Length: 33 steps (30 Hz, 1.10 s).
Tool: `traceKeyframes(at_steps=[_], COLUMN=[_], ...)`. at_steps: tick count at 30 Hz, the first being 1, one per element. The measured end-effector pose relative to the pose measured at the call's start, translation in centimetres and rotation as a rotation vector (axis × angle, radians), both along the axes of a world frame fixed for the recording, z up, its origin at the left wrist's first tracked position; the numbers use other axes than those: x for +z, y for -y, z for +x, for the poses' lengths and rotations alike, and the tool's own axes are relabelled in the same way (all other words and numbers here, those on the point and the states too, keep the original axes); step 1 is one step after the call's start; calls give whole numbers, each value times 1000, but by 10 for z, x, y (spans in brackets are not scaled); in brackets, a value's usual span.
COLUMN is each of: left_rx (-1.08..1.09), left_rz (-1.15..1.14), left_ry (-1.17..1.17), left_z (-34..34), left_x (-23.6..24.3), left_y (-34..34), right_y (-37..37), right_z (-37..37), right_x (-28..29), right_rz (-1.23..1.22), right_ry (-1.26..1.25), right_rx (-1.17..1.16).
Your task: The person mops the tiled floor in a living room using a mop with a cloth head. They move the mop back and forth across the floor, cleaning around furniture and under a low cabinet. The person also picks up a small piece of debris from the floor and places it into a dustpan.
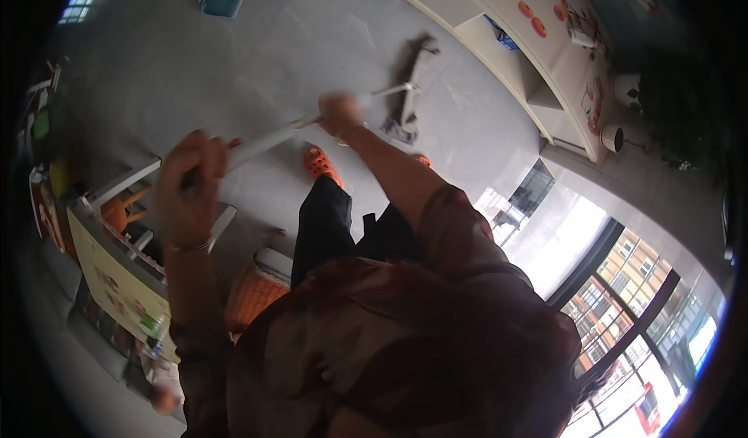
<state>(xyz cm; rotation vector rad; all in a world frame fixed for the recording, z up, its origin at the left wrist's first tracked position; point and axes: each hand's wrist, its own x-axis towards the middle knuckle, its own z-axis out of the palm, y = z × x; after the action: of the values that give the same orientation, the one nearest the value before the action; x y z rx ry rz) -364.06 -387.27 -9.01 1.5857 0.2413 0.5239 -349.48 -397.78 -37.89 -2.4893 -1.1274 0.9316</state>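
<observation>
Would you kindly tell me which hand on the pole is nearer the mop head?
The right hand: it grips the pole between the mop head and the left hand, which sits farther back.

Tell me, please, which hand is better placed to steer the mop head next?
Probably the right hand: it grips the pole lower down, nearer the mop head. The left hand holds the pole higher up, farther from that head.
</observation>
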Motion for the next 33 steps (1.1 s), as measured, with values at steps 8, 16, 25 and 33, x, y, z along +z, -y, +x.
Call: traceKeyframes(at_steps=[8,16,25,33], left_rx=[128,-418,-855,-927], left_rz=[-252,49,-2,-435], left_ry=[-227,-104,-97,-255], left_z=[-42,-42,-1,24], left_x=[62,123,148,69], left_y=[-60,13,147,275], right_y=[-116,4,217,417], right_z=[-45,-34,-53,-94], right_x=[47,141,189,101], right_rz=[199,417,303,431], right_ry=[-51,-12,-65,182], right_rx=[4,-78,-490,-756])
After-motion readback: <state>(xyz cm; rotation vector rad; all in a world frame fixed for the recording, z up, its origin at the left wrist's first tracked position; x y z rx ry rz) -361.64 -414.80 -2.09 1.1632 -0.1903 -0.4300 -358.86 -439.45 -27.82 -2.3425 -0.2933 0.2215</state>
